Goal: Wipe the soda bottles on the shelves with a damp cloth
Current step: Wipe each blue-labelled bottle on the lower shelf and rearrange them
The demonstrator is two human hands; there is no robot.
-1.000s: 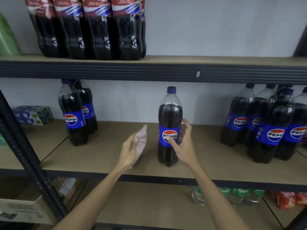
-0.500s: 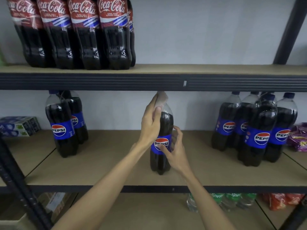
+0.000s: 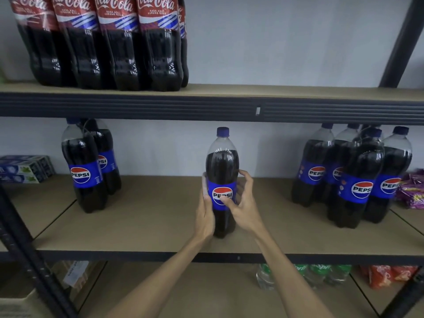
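Left hand (image 3: pixel 205 214) dropped, cap (image 3: pixel 222 131) to label (image 3: pixel 220 186); right hand (image 3: pixel 243 210) likewise curls fingers (image 3: pixel 247 181) round one Pepsi bottle (image 3: pixel 222 161).

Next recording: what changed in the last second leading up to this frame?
The left hand rose with the cloth from beside the Pepsi bottle to its cap. It then slid down to label height, where it wraps the left side; the cloth is no longer plainly visible. The right hand kept its hold at the label. That bottle and the other Pepsi bottles stayed put.
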